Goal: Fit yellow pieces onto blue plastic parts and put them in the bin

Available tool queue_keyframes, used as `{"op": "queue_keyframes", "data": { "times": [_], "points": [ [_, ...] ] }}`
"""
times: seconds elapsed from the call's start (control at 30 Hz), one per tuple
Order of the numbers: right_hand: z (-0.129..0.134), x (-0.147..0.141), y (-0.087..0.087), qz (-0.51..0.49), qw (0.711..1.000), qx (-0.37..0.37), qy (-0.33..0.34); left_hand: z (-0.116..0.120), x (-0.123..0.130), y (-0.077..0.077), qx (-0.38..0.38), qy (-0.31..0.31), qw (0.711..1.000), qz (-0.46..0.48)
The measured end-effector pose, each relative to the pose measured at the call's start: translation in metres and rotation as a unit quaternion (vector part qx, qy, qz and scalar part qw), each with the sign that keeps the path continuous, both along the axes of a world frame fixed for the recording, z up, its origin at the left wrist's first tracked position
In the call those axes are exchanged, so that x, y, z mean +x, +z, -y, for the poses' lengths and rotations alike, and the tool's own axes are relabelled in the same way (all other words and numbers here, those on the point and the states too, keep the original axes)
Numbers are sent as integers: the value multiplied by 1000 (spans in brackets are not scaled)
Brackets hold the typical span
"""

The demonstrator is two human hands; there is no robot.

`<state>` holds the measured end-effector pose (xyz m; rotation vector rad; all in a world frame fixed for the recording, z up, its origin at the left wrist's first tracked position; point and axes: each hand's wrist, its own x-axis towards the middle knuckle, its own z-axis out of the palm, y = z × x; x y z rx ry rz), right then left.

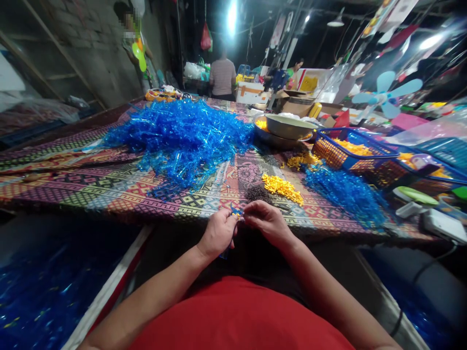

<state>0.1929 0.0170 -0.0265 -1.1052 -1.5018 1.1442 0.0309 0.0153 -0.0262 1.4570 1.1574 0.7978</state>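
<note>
my left hand (218,233) grips a light, stiff blue strip (232,210) by its end. my right hand (268,222) pinches beside it, on what i can't tell

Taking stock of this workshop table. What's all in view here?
blue plastic pieces: two heaps, translucent blue, on woven mat
yellow plastic pieces: one loose heap, yellow, near edge of mat
dark pieces: one heap, blackish, beside the yellow
metal basin: one, silver, far right of mat
mesh baskets: two, blue, right side
desk fan: one, pale blue, far right
left hand: one, bare, pinching small blue piece
right hand: one, bare, beside it
</note>
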Motion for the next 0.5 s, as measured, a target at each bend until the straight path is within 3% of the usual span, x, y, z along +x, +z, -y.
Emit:
{"op": "queue_keyframes", "data": {
  "times": [0.23, 0.5],
  "points": [
    [0, 3, 2, 161, 978, 131, -8, 2, 0, 3, 23, 5, 999, -30],
    [0, 0, 10, 235, 953, 190, -20, 2, -3, -2, 148, 26, 982, -116]
  ]
}}
